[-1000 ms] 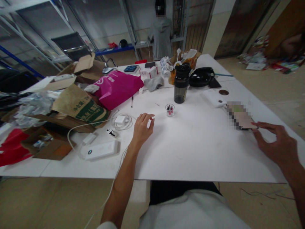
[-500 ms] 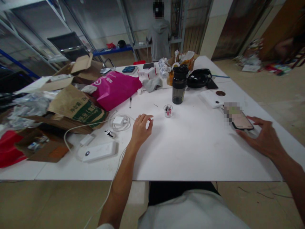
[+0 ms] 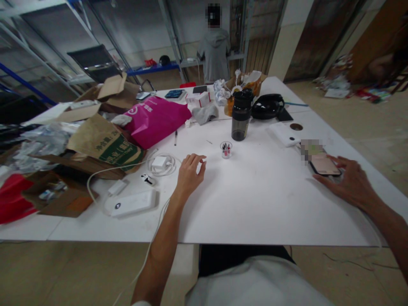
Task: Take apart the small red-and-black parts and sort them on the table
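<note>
My left hand (image 3: 190, 172) rests above the white table, its fingers curved and apart with nothing between them. A small clear cup (image 3: 226, 151) holding several red and black items stands just beyond it. At the right, my right hand (image 3: 350, 180) is spread at the near end of a smartphone (image 3: 323, 165) lying screen up. Its index finger reaches over the lit screen, and the thumb is by the near edge. The far part of the screen is blurred out. A white cable runs near the right wrist.
A dark bottle (image 3: 241, 114) stands beyond the cup. On the left lie a white power bank (image 3: 135, 203), a coiled charger cable (image 3: 162, 165), a pink bag (image 3: 156, 119) and open cardboard boxes (image 3: 60, 197). A black case (image 3: 267, 106) and white box (image 3: 283, 133) are back right. A person (image 3: 216, 53) stands behind.
My right index finger has moved inward over the phone's screen. The left hand keeps its pose. The whole view has shifted slightly.
</note>
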`<move>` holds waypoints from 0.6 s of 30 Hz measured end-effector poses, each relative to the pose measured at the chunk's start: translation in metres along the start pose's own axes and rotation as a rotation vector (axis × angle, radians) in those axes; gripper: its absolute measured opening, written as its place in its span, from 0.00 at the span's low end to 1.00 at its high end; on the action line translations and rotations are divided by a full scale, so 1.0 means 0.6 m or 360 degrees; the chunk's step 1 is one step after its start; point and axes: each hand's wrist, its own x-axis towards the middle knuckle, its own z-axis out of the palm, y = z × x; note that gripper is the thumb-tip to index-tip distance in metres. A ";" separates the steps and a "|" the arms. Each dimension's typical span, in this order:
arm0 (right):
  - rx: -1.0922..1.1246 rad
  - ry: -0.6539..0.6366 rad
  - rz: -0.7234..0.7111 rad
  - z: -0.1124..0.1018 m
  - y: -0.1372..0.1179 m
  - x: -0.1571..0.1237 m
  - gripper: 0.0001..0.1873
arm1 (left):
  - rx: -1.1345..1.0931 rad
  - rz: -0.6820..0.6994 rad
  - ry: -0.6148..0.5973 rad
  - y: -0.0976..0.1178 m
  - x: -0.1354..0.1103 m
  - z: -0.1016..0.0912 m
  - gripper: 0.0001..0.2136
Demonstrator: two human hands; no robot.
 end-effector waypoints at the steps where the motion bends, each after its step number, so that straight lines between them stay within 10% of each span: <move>1: 0.0005 -0.0013 0.0000 -0.001 -0.001 -0.002 0.69 | 0.0002 -0.0002 -0.0001 0.000 0.000 0.000 0.09; 18: 0.0028 0.0063 0.0010 -0.001 -0.005 -0.009 0.69 | 0.0018 0.0037 -0.0010 0.002 -0.001 0.002 0.09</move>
